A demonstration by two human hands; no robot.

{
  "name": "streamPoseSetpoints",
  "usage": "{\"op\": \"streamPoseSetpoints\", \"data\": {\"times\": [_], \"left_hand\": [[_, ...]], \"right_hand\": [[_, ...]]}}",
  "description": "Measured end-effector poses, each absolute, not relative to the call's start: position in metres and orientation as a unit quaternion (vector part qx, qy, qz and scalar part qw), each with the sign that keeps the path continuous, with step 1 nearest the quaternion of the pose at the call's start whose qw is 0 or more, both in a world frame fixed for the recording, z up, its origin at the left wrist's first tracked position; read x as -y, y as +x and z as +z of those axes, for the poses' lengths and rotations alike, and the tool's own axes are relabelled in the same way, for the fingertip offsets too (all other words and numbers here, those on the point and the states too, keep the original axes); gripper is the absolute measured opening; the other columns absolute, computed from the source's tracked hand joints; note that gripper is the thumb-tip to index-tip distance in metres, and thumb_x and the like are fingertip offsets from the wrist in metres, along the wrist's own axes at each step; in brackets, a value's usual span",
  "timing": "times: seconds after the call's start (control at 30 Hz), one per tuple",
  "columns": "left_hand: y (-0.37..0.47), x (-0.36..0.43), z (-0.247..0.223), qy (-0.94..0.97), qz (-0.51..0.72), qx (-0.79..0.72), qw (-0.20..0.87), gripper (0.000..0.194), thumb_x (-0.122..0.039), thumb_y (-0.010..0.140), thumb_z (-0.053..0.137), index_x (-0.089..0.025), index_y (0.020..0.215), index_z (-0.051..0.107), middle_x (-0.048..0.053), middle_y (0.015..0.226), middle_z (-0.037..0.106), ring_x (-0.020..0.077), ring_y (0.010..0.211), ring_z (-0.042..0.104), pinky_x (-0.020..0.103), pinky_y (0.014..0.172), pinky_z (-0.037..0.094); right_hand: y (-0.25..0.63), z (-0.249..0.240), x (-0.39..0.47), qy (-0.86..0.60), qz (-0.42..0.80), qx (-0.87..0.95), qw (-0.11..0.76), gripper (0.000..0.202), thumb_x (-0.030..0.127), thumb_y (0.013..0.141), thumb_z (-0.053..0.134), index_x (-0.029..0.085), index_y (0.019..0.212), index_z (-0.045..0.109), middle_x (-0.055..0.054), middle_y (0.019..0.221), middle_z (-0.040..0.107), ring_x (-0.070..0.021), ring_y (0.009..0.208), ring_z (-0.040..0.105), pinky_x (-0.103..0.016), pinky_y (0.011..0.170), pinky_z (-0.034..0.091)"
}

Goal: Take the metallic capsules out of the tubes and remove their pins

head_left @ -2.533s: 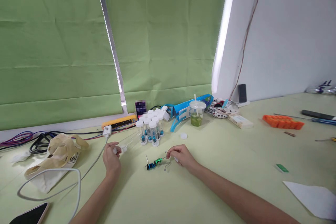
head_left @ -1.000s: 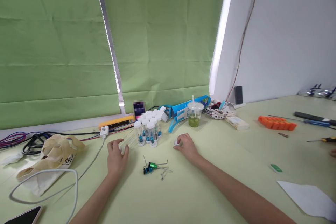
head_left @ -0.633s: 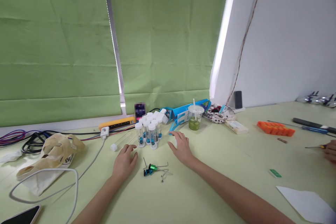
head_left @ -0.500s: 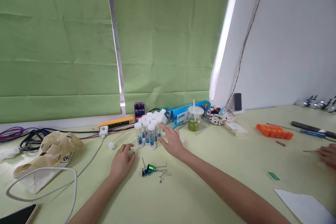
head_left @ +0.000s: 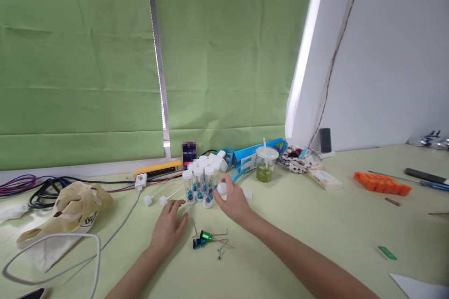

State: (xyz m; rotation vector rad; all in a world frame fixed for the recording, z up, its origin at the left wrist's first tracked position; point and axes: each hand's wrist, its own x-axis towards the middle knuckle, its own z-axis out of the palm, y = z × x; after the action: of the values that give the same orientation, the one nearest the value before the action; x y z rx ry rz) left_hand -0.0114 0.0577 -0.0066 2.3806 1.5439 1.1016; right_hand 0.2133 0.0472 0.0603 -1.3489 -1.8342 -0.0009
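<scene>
Several clear tubes with white caps (head_left: 198,173) stand in a cluster on the table, small blue parts inside them. My right hand (head_left: 235,200) is at the right side of the cluster, thumb and fingers closed around a white-capped tube (head_left: 221,188); the tube's body is mostly hidden. My left hand (head_left: 167,225) rests on the table left of the cluster, fingers apart, holding nothing. Between my hands lie a green metal part (head_left: 206,236), a blue and black part (head_left: 199,243) and thin hex keys (head_left: 223,245).
Capped tubes (head_left: 163,201) lie flat behind my left hand. A lidded drink cup (head_left: 264,172) stands behind my right hand. A cloth bag (head_left: 70,219) and a white cable (head_left: 119,224) lie at left; an orange tray (head_left: 381,183) is at right.
My right hand has come down slightly and closed on a white-capped tube. The view has shifted a little, and the person's hand at the far right is out of view.
</scene>
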Motion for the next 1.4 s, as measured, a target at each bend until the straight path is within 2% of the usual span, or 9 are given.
{"op": "streamPoseSetpoints", "data": {"times": [0.13,0.27,0.43,0.57,0.83,1.0,1.17,1.27,1.4], "left_hand": [[-0.004,-0.05,0.0,0.812,0.363,-0.45,0.08,0.033,-0.034,0.083,0.041,-0.023,0.114,0.046,0.01,0.112,0.05,0.0259,0.107,0.047,0.042,0.09,0.04],[0.001,-0.042,0.008,0.837,0.356,-0.401,0.11,0.039,-0.034,0.083,0.045,-0.025,0.121,0.041,0.009,0.12,0.047,0.0255,0.114,0.042,0.042,0.095,0.037],[0.005,-0.036,0.012,0.838,0.364,-0.381,0.14,0.033,-0.03,0.087,0.04,-0.024,0.119,0.039,0.01,0.115,0.048,0.0234,0.11,0.043,0.041,0.093,0.037],[0.005,-0.033,0.009,0.811,0.394,-0.406,0.147,0.028,-0.03,0.089,0.034,-0.021,0.115,0.039,0.009,0.104,0.051,0.0213,0.098,0.048,0.037,0.085,0.041],[0.015,-0.021,0.016,0.788,0.381,-0.456,0.16,0.022,-0.036,0.087,0.033,-0.02,0.097,0.045,0.001,0.074,0.054,0.017,0.066,0.051,0.028,0.064,0.04],[0.018,-0.02,0.019,0.758,0.394,-0.489,0.178,0.028,-0.036,0.087,0.027,-0.021,0.072,0.045,-0.002,0.061,0.049,0.0152,0.058,0.047,0.024,0.058,0.036],[0.007,-0.034,0.012,0.679,0.424,-0.562,0.208,0.036,-0.04,0.086,0.026,-0.02,0.058,0.038,-0.003,0.052,0.044,0.0148,0.054,0.043,0.023,0.052,0.029],[0.002,-0.041,0.008,0.628,0.439,-0.597,0.238,0.039,-0.045,0.084,0.025,-0.02,0.055,0.035,-0.003,0.049,0.041,0.015,0.052,0.041,0.024,0.051,0.027],[0.0,-0.043,0.005,0.621,0.438,-0.598,0.256,0.04,-0.047,0.083,0.026,-0.02,0.055,0.036,-0.003,0.049,0.04,0.015,0.053,0.04,0.025,0.051,0.027]], "right_hand": [[0.235,0.045,-0.04,-0.568,0.143,0.687,0.43,0.02,0.036,0.077,0.05,0.02,0.088,0.05,0.003,0.056,0.049,-0.0135,0.053,0.048,-0.023,0.051,0.033],[0.24,0.028,-0.042,-0.59,0.322,0.588,0.451,0.03,0.046,0.075,0.051,0.019,0.066,0.042,0.003,0.049,0.05,-0.008,0.037,0.041,-0.02,0.039,0.028],[0.233,0.023,-0.038,-0.541,0.528,0.467,0.458,0.032,0.049,0.077,0.048,0.019,0.069,0.038,0.003,0.045,0.053,-0.0027,0.028,0.025,-0.016,0.033,0.017],[0.228,0.027,-0.027,-0.508,0.616,0.433,0.419,0.031,0.05,0.078,0.044,0.019,0.074,0.041,0.005,0.04,0.05,-0.0014,0.026,0.016,-0.015,0.032,0.012],[0.229,0.009,-0.034,-0.531,0.542,0.469,0.452,0.039,0.053,0.08,0.039,0.017,0.066,0.046,0.008,0.035,0.035,-0.0045,0.029,0.027,-0.015,0.032,0.009],[0.232,0.011,-0.028,-0.472,0.436,0.587,0.492,0.042,0.05,0.082,0.041,0.014,0.065,0.052,0.007,0.041,0.033,-0.005,0.037,0.03,-0.017,0.036,0.02],[0.232,0.021,-0.02,-0.42,0.37,0.658,0.505,0.025,0.041,0.084,0.044,0.017,0.086,0.053,0.002,0.066,0.051,-0.006,0.047,0.039,-0.017,0.044,0.03],[0.235,0.018,-0.022,-0.398,0.383,0.669,0.498,0.016,0.03,0.083,0.043,0.018,0.092,0.051,-0.001,0.081,0.054,-0.0059,0.051,0.04,-0.018,0.047,0.032],[0.24,0.018,-0.024,-0.363,0.443,0.694,0.437,0.026,0.016,0.078,0.04,0.017,0.096,0.059,0.002,0.067,0.045,-0.0061,0.049,0.032,-0.017,0.046,0.027]]}}
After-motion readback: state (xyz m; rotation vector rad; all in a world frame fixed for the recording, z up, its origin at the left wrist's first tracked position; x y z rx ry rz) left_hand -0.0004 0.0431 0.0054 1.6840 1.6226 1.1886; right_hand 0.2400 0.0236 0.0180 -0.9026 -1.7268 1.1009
